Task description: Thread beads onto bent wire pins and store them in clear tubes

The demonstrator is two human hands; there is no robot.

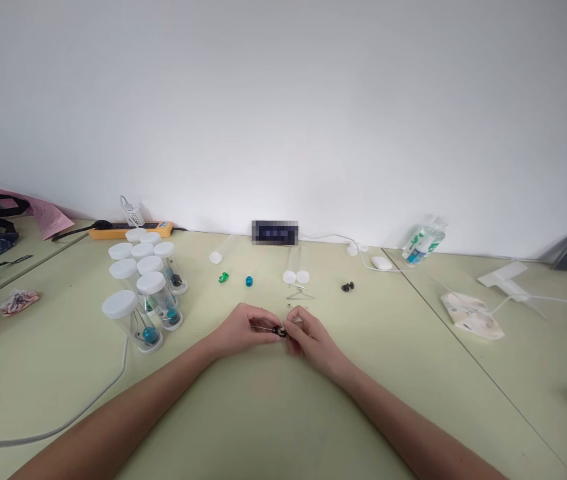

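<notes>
Between my hands, over the middle of the table, is a small black part (280, 331) with a thin metal rod running left from it. My left hand (246, 328) closes on it from the left. The fingertips of my right hand (308, 337) pinch its right end. Just beyond my hands lie thin metal rods (301, 296) and tiny parts too small to name. Farther back are a green part (224, 277), a blue part (249, 281) and some small black pieces (348, 287).
Several clear tubes with white caps (120, 304) stand at left, with small parts inside. Behind them is a yellow power strip (108, 232). Other clear tubes (296, 263) lie near the wall. At right are a clear bottle (424, 241), a white case (382, 263) and a crumpled packet (472, 315).
</notes>
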